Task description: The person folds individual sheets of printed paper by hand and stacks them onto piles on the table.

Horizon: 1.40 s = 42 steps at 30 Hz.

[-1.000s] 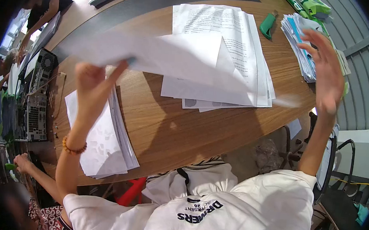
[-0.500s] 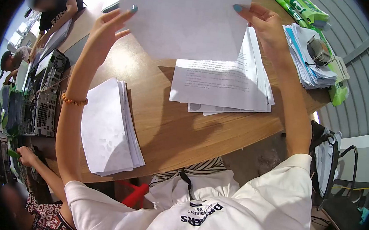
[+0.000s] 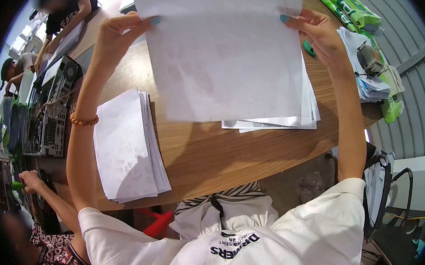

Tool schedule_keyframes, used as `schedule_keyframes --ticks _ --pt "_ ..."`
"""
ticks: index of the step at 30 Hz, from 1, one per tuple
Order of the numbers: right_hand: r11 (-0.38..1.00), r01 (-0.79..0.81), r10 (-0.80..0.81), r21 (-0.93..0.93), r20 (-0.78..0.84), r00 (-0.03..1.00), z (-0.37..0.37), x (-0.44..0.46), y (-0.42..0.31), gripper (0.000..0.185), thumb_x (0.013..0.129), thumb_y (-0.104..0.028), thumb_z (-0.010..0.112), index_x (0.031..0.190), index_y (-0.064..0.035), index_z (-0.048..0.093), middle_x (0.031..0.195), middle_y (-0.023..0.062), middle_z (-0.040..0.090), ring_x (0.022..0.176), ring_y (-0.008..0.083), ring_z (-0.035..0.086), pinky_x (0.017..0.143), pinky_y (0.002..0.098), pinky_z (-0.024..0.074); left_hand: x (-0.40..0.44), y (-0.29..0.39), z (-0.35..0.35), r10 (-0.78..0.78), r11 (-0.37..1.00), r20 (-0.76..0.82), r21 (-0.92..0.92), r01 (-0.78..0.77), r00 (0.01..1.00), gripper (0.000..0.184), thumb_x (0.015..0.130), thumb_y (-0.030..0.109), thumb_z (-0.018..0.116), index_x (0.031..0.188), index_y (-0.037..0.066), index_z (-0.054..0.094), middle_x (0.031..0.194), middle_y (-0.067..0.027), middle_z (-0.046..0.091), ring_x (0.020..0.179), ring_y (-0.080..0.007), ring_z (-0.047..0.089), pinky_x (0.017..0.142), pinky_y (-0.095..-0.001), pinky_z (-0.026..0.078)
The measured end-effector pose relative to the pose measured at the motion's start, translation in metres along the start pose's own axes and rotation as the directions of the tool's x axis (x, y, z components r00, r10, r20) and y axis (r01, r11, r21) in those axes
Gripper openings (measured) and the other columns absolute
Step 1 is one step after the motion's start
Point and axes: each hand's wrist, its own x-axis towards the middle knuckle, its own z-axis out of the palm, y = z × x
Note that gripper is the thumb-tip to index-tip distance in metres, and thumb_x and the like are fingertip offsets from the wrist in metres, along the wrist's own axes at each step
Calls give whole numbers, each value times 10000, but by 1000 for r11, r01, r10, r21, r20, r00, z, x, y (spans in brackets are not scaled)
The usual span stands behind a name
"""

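Note:
Between my two hands hangs a large white sheet of paper (image 3: 227, 59), its lower edge over the tabletop. My left hand (image 3: 117, 32) pinches its left side between thumb and fingers. On the opposite side, my right hand (image 3: 322, 36) grips the sheet the same way. Behind the sheet, a pile of printed papers (image 3: 310, 110) shows only along its right and lower edges. Another stack of white papers (image 3: 122, 151) lies on the left part of the table, below my left hand.
The wooden table (image 3: 211, 154) curves along its front edge. At right sit a paper pile (image 3: 362, 69) with a metal object (image 3: 370, 60) on it, and green packages (image 3: 354, 12). A small green object (image 3: 308, 48) lies by my right hand. A computer case (image 3: 51, 106) and other people are at left.
The sheet has come down toward me and now covers most of the printed pile. My right hand has shifted slightly right; my left thumb and fingers have closed more on the sheet.

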Motion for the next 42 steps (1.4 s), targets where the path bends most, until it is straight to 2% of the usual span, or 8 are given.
schedule_keyframes --ticks 7,14,16,19,25,33,36,42 --pt "849 -102 154 518 -58 986 27 -18 54 132 765 -55 658 888 -84 695 907 64 656 854 161 587 866 285 416 -19 -25 21 138 989 200 -74 -125 970 178 757 27 651 888 136 702 933 -35 673 921 -153 577 873 -296 462" --pt "944 293 -284 -150 74 956 31 -23 71 374 616 202 481 781 -44 709 761 -7 556 745 98 516 706 205 412 -15 -28 34 18 998 415 -63 8 910 246 735 118 671 980 124 682 1183 -72 573 1145 -229 482 935 -363 431" --pt "943 300 -291 -141 80 953 35 -24 68 381 617 196 487 792 -55 713 766 -10 553 751 97 512 706 204 409 -6 -20 45 -80 986 421 -100 134 904 433 699 379 705 1035 109 661 1206 -111 553 1161 -274 469 927 -475 402" --pt "940 315 -305 -134 93 948 42 -22 62 373 621 183 504 802 -65 716 779 -14 547 767 96 507 708 201 405 3 -11 76 67 986 450 107 -128 891 430 685 357 726 974 42 676 1114 -167 598 975 -280 589 833 -426 470" --pt "946 297 -290 -127 67 955 47 -27 59 350 668 137 581 824 -140 728 749 -30 556 741 99 516 702 213 441 31 -17 93 -201 979 642 116 165 740 343 646 297 763 883 56 705 1151 -175 576 1055 -309 544 971 -552 305" --pt "952 253 -226 -173 164 960 35 -26 56 346 704 88 569 903 -154 715 886 5 614 859 129 549 739 239 457 34 -32 99 -140 988 600 28 154 788 284 691 236 735 902 50 699 1136 -166 586 1003 -271 574 918 -455 405" --pt "939 139 -63 -314 238 969 14 -19 44 317 778 -175 607 1094 -161 633 1125 62 606 1026 183 553 797 330 464 31 -22 96 -162 982 594 16 190 788 257 694 223 735 878 46 703 1093 -170 607 948 -271 594 908 -408 424" --pt "702 325 -78 -634 385 920 68 10 -37 168 787 -195 628 876 -66 688 1022 123 618 929 223 573 788 353 451 33 3 100 -142 989 545 107 100 826 193 702 188 727 841 54 713 983 -159 649 820 -241 618 830 -368 459"
